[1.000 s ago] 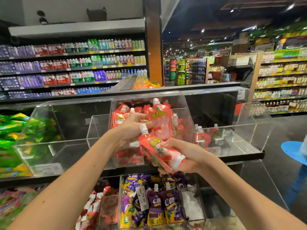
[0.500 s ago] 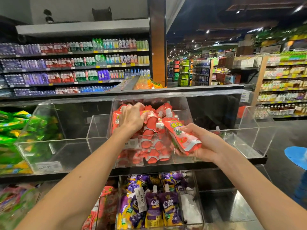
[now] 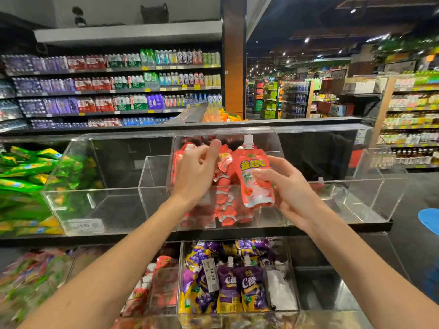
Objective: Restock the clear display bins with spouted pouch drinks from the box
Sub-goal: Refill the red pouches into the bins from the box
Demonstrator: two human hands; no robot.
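1. In the middle clear bin (image 3: 263,217) of the upper shelf, your left hand (image 3: 194,172) covers much of the stack of red pouches (image 3: 225,205). Its fingertips are tucked out of sight among them, so you cannot tell whether they grip a pouch or only press on the stack. The lower left corner is smeared with blur, and the bottom edge cuts off both forearms.
2. Your left hand shows you its back, with the thumb raised and the fingers bent forward over the pouch tops. A white cap pokes out beside the knuckles.
3. Your right hand (image 3: 285,188) holds one held pouch (image 3: 255,176) upright, white spout on top. The thumb lies across its front and the fingers are curled behind it. It sits at the bin's opening, just right of the stack.
4. Green pouches (image 3: 28,176) fill the far-left bin, which carries a price label (image 3: 85,225). Purple grape pouches (image 3: 240,288) stand in the lower bin beneath your hands. A capped pouch (image 3: 320,184) shows dimly through the right bin's acrylic. Bottle shelves (image 3: 114,84) line the wall behind.
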